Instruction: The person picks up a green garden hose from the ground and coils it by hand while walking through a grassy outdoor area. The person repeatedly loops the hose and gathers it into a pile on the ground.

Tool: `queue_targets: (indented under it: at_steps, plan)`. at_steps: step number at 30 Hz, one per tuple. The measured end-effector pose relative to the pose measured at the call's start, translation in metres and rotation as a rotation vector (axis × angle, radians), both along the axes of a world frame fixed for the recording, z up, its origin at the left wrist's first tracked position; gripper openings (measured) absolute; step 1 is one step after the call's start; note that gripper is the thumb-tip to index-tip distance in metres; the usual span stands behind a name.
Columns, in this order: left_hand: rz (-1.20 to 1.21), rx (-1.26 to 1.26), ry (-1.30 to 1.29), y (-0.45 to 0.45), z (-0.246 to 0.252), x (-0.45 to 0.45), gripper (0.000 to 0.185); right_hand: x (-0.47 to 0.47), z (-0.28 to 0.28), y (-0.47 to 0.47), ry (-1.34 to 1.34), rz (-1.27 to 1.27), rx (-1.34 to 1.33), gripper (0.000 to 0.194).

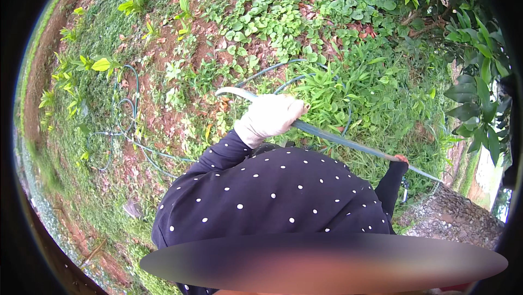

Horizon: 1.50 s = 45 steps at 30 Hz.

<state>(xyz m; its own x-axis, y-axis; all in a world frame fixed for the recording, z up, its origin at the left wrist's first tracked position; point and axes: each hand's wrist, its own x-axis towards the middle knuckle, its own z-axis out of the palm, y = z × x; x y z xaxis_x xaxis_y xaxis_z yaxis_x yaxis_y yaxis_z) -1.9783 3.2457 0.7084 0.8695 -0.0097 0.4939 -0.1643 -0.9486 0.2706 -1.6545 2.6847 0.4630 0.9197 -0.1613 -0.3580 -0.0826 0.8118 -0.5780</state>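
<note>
My left hand (269, 118), in a white glove, is closed around a blue-green garden hose (339, 139). A short piece of hose curves out past the glove to the upper left. From the glove the hose runs down to the right, to my right hand (402, 158) at the end of a black sleeve. Only a small part of that hand shows, with its fingers at the hose. Beyond it the hose passes on toward a tree trunk (453, 213).
Loops of thin hose (137, 86) lie in the weeds at the left; more hose (286, 62) curves through the plants ahead. Leafy branches (484, 102) hang at the right. Low plants, red soil and dry leaves cover the ground. A blurred patch hides the bottom.
</note>
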Motion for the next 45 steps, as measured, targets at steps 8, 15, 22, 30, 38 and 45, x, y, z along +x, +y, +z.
queue_targets:
  at_steps: [8, 15, 22, 30, 38, 45]
  plan:
    - [-0.18, -0.079, 0.054, 0.04, -0.042, -0.042, 0.013, -0.108, 0.002, -0.021, 0.197, -0.122, 0.026, 0.031]
    - [-0.344, -0.016, 0.087, 0.098, -0.05, -0.074, 0.018, -0.23, 0.012, 0.027, -0.03, -0.118, 0.192, 0.036]
    - [-0.322, 0.032, 0.134, 0.163, -0.067, 0.029, 0.043, -0.222, 0.078, 0.089, -0.15, -0.177, -0.026, 0.033]
    - [-0.685, -0.287, 1.177, 0.293, -0.119, 0.085, 0.086, -0.171, 0.065, 0.351, 0.206, -0.376, -0.349, 0.036]
    - [-1.16, -0.426, 1.238, 0.217, -0.084, 0.182, 0.069, -0.243, 0.148, 0.493, 0.589, -0.381, -1.273, 0.035]
    - [-0.908, -1.301, 2.184, 0.044, -0.035, 0.158, 0.07, -0.39, 0.272, 0.678, 0.547, -0.2, -1.535, 0.035]
